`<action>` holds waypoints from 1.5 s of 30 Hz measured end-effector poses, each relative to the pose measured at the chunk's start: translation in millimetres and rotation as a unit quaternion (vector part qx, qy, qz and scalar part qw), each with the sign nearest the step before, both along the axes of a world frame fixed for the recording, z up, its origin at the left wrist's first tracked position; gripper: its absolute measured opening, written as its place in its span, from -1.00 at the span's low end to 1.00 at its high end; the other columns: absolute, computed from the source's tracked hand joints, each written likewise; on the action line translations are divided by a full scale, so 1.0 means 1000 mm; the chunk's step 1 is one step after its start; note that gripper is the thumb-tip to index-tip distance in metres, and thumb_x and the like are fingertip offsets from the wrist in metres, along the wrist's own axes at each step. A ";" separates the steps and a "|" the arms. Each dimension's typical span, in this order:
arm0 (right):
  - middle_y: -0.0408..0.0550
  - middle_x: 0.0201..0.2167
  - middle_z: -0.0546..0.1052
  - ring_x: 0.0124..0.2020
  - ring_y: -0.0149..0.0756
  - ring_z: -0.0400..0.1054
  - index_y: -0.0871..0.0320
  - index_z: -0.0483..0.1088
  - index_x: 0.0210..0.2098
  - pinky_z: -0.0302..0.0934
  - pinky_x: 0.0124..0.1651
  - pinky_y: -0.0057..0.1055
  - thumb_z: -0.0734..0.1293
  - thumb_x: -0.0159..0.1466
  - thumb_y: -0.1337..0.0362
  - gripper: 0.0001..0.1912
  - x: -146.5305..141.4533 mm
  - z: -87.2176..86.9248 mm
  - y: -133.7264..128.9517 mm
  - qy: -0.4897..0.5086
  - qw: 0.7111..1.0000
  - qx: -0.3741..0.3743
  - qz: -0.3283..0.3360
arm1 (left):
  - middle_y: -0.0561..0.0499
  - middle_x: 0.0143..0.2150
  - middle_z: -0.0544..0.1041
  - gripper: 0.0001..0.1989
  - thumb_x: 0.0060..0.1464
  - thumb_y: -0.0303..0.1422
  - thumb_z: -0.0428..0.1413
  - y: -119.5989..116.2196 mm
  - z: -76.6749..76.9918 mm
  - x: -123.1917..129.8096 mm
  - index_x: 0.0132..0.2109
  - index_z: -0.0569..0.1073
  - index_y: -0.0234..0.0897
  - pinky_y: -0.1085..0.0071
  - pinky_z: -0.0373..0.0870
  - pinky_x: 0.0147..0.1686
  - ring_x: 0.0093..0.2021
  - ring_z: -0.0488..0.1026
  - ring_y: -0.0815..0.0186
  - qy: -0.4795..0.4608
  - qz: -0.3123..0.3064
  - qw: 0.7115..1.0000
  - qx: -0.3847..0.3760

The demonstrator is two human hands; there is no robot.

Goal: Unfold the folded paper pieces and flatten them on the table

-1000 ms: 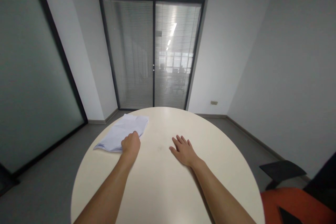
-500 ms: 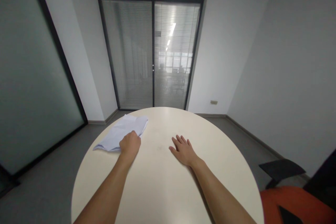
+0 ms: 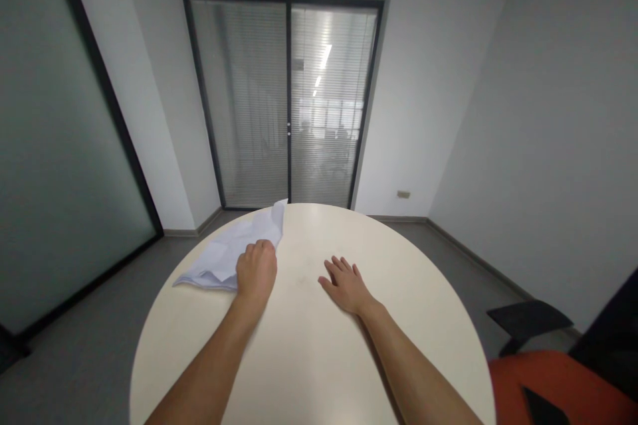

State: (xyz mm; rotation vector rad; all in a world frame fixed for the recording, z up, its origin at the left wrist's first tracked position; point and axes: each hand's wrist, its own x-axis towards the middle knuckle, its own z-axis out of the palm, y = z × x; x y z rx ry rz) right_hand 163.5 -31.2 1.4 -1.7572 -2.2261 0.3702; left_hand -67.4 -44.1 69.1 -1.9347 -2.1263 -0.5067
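Note:
On the left of a round cream table (image 3: 309,358) lies a pale bluish-white cloth (image 3: 219,255), folded in layers and creased. Its far right corner is raised in a point near the table's far edge. My left hand (image 3: 256,269) is closed on the cloth's right edge, and the fingers hide the part they grip. To the right of it, my right hand (image 3: 345,285) lies palm down on the tabletop, fingers stretched and a little apart, holding nothing.
An orange chair (image 3: 548,385) with a black armrest (image 3: 531,319) stands close to the table at the right. Beyond the table is a glazed door (image 3: 286,99) with blinds. A frosted glass panel (image 3: 64,146) stands at the left.
My left hand has moved slightly right and away from me, pulling the cloth's edge along. The cloth's far right corner has lifted. My right hand stays in place.

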 end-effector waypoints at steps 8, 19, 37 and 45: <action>0.25 0.27 0.29 0.26 -0.04 0.17 0.31 0.10 0.33 0.05 0.28 -0.17 -0.04 0.42 0.05 -0.37 0.004 0.034 0.007 0.227 0.918 0.253 -0.202 | -0.17 -0.12 0.56 -0.69 0.30 -0.50 -0.14 -0.038 -0.020 0.061 -0.07 0.49 -0.28 0.28 0.41 -0.18 -0.09 0.53 0.12 -0.005 -0.218 0.966 -0.136; 0.08 0.37 0.22 0.38 -0.04 0.04 0.09 0.25 0.31 -0.10 0.38 -0.06 0.16 0.37 0.11 -0.45 -0.006 0.008 -0.004 0.042 0.998 0.048 0.027 | -0.08 -0.15 0.62 -0.71 0.27 -0.25 -0.07 -0.042 -0.017 0.062 -0.13 0.53 -0.18 0.27 0.40 -0.04 -0.12 0.54 0.16 -0.059 -0.388 0.905 -0.166; 0.25 0.44 0.02 0.47 -0.01 -0.25 0.40 0.11 0.37 -0.26 0.43 -0.09 0.06 0.43 0.10 -0.35 0.014 0.013 -0.001 -0.036 0.995 0.064 -0.067 | -0.05 0.48 0.06 -0.41 0.25 -0.15 0.01 -0.008 -0.058 0.038 0.38 0.19 -0.07 -0.03 -0.16 0.41 0.48 -0.12 0.03 -0.029 -0.448 0.878 -0.168; 0.07 0.47 -0.09 0.48 -0.02 -0.29 0.26 -0.05 0.44 -0.35 0.43 -0.03 -0.06 0.44 -0.07 -0.26 0.001 0.001 -0.002 -0.042 0.998 -0.031 -0.031 | -0.16 0.41 0.22 -0.53 0.35 -0.30 -0.13 -0.009 -0.071 0.048 0.33 0.28 -0.21 -0.04 0.13 0.29 0.36 0.17 0.00 0.036 -0.302 0.949 -0.080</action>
